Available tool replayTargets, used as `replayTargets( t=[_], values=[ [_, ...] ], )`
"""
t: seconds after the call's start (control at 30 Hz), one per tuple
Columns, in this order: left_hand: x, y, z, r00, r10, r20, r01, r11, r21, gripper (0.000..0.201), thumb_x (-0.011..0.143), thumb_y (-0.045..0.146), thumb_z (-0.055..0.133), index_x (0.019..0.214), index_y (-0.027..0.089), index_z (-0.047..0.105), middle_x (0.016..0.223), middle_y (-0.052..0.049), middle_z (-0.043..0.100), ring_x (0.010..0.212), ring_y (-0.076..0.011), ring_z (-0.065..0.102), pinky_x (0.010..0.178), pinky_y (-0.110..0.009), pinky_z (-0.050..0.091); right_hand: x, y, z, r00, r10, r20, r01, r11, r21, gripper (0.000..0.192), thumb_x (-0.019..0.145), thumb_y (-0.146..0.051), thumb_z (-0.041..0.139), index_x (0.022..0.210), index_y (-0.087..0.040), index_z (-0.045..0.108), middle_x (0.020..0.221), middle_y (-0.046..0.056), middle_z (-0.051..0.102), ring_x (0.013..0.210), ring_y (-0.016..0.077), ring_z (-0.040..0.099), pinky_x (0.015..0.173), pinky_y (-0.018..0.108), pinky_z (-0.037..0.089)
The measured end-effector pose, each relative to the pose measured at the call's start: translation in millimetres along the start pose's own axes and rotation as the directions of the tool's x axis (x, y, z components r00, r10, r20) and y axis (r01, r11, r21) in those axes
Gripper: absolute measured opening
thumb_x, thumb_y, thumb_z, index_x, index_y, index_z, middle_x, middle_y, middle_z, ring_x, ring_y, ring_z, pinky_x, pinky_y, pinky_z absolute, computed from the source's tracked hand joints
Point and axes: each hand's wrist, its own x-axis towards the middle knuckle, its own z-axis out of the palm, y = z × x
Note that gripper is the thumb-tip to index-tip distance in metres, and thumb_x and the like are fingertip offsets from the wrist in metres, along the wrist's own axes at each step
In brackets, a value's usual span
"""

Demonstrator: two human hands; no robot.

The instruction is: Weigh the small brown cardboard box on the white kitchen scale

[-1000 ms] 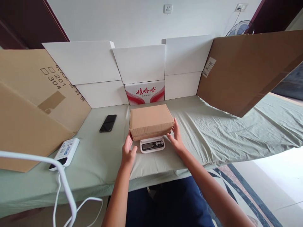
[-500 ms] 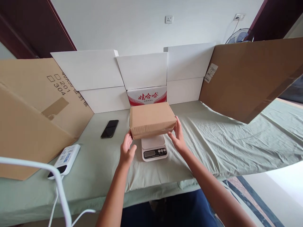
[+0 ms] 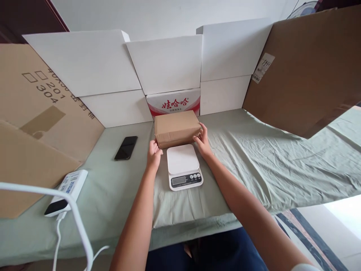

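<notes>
We grip the brown box at both ends — left hand, right hand — behind the scale; fingertips hidden, display unreadable.

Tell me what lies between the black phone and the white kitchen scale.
In the head view, the left hand, gripping the brown box, sits between the phone and the scale; otherwise only green cloth.
</notes>
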Motion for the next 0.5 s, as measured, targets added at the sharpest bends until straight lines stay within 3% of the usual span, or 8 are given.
replayTargets(
  t=[0.1,0.2,0.33,0.43,0.5],
  values=[
    [1.0,-3.5,0.2,1.0,-0.019,0.017,0.019,1.0,0.012,0.054,0.053,0.019,0.056,0.107,0.025,0.054,0.105,-0.007,0.069,0.101,-0.0251,0.064,0.07,-0.029,0.046,0.9,1.4,-1.6,0.999,0.034,-0.024,-0.033,0.999,0.022,0.074,0.089,-0.052,0.062,0.152,-0.033,0.028,0.145,0.011,0.055,0.124,0.0283,0.059,0.108,0.047,0.049],
    [1.5,-4.7,0.8,0.999,-0.037,0.013,0.037,0.999,0.017,0.055,0.053,0.018,0.055,0.108,0.023,0.054,0.109,-0.008,0.071,0.104,-0.0261,0.067,0.07,-0.029,0.049,1.4,0.2,-2.1,0.997,0.064,-0.035,-0.063,0.997,0.035,0.07,0.087,-0.046,0.062,0.148,-0.032,0.031,0.142,0.011,0.056,0.121,0.0285,0.06,0.108,0.048,0.048],
    [1.9,-6.9,-0.1,0.999,-0.045,0.011,0.045,0.999,0.02,0.064,0.055,0.016,0.055,0.119,0.022,0.056,0.136,-0.015,0.068,0.123,-0.0319,0.065,0.079,-0.033,0.054,0.7,-1.6,-2.6,0.994,0.097,-0.05,-0.095,0.995,0.039,0.07,0.085,-0.043,0.062,0.148,-0.03,0.033,0.14,0.012,0.058,0.12,0.0295,0.061,0.108,0.05,0.048],
    [2.7,-10.1,-4.4,0.998,-0.047,-0.048,0.048,0.999,0.01,0.079,0.057,0.014,0.058,0.136,0.021,0.052,0.16,-0.018,0.05,0.145,-0.0364,0.051,0.098,-0.041,0.055,-0.2,0.6,-3.9,0.989,0.113,-0.094,-0.109,0.993,0.052,0.076,0.086,-0.042,0.061,0.154,-0.029,0.029,0.147,0.014,0.053,0.126,0.0294,0.06,0.112,0.052,0.046],
    [3.1,-12.3,-8.1,0.994,-0.048,-0.1,0.049,0.999,0.007,0.085,0.058,0.014,0.059,0.142,0.021,0.05,0.166,-0.018,0.042,0.154,-0.0358,0.041,0.114,-0.045,0.047,-0.5,3.6,-5.4,0.985,0.118,-0.123,-0.112,0.992,0.057,0.079,0.087,-0.043,0.06,0.158,-0.03,0.026,0.151,0.014,0.052,0.131,0.0297,0.058,0.115,0.053,0.044]
  ],
)
